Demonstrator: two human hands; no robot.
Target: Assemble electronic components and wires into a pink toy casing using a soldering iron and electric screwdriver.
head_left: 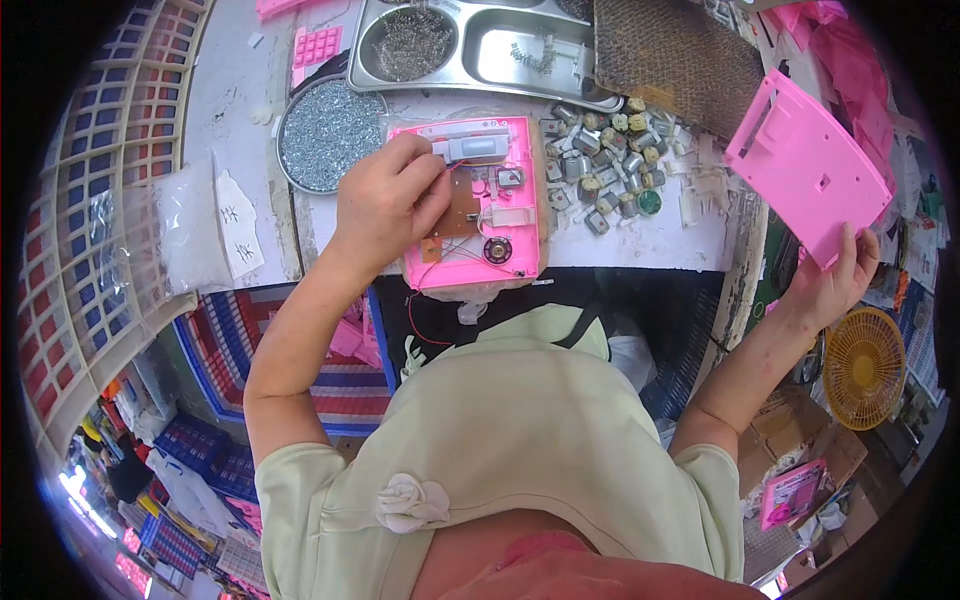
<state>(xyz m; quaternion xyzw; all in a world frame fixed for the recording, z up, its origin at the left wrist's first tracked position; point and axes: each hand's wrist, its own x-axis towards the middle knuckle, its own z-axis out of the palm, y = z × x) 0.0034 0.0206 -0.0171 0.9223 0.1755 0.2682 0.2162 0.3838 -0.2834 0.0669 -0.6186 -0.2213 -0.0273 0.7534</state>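
Note:
A pink plastic housing (pixel 528 200) lies open side up on the table in front of me. Inside it sit a brown circuit board (pixel 462 200), a small motor (pixel 511 177), a round black speaker (pixel 497 250), a grey-and-white part (pixel 470 148) and thin wires. My left hand (pixel 393 197) is closed over the housing's left side, fingertips pinched by the grey-and-white part; what they hold is hidden. Out to the right, my right hand (pixel 838 272) grips the lower edge of a pink plastic cover (pixel 812 165), which is raised and tilted.
A round pan of small silvery screws (pixel 330 135) stands left of the housing, a metal compartment tray (pixel 480 83) behind it. Several small motors (pixel 605 160) are heaped to the right. A white plastic basket (pixel 100 215) rises at far left; a yellow fan (pixel 864 368) is at far right.

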